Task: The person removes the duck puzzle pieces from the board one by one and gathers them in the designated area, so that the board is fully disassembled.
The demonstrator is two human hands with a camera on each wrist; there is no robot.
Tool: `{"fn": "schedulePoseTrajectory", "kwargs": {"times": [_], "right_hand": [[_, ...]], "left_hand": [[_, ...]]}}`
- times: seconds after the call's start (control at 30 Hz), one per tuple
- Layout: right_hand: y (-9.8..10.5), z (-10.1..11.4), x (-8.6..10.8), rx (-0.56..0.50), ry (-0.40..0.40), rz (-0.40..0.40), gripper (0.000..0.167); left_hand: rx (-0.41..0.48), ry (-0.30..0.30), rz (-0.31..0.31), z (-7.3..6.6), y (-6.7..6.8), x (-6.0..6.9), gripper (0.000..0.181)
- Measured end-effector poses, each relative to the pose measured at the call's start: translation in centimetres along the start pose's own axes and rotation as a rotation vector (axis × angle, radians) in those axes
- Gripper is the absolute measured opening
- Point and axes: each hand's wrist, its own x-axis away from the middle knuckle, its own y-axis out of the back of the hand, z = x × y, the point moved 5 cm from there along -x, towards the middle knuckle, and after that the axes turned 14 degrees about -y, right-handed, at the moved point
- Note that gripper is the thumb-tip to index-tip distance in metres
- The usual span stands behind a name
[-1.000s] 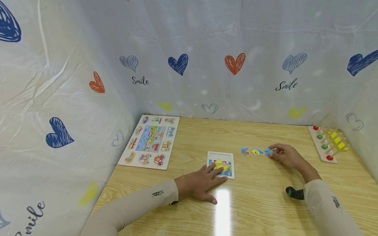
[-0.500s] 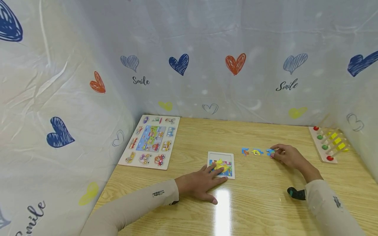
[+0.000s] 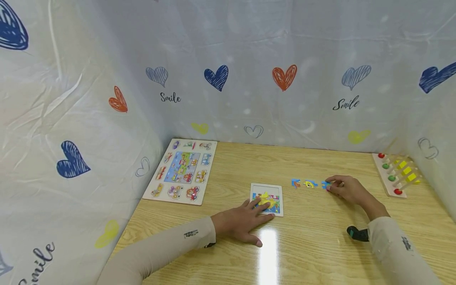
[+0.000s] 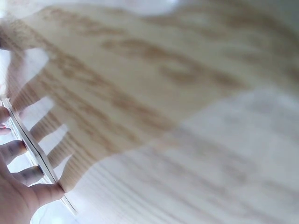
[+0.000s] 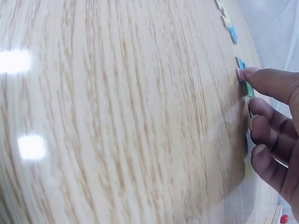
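Observation:
My left hand (image 3: 244, 221) lies with spread, straight fingers on the small white-framed jigsaw puzzle (image 3: 266, 189), also seen edge-on in the left wrist view. Its lower part holds a yellow and blue picture, partly covered by the fingers; the upper part of the tray shows bare. To the right, my right hand (image 3: 347, 189) pinches a blue jigsaw piece (image 3: 324, 184) at table level. In the right wrist view, thumb and fingertips are at this piece (image 5: 242, 70). Left of it lie a yellow and blue piece (image 3: 310, 183) and a blue and orange piece (image 3: 295, 183).
A large vehicle peg puzzle board (image 3: 199, 194) lies at the back left. At the right stands a wooden board with pegs (image 3: 391, 183) and red and green beads, beside a yellow block item (image 3: 407, 170). Heart-printed curtains border the table (image 3: 306, 245) at the back and sides.
My right hand and the blue jigsaw piece have shifted slightly right, so a small gap now separates it from the yellow and blue piece. My left hand has stayed in place.

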Motion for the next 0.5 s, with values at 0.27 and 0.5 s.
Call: {"fn": "schedulePoseTrajectory", "kwargs": {"times": [0.27, 0.5], "right_hand": [[-0.08, -0.01, -0.09, 0.019, 0.006, 0.001, 0.031], [0.04, 0.25, 0.1, 0.03, 0.01, -0.004, 0.032]], "left_hand": [[0.004, 0.009, 0.012, -0.04, 0.06, 0.05, 0.088], [-0.006, 0.009, 0.02, 0.01, -0.06, 0.0, 0.087]]}}
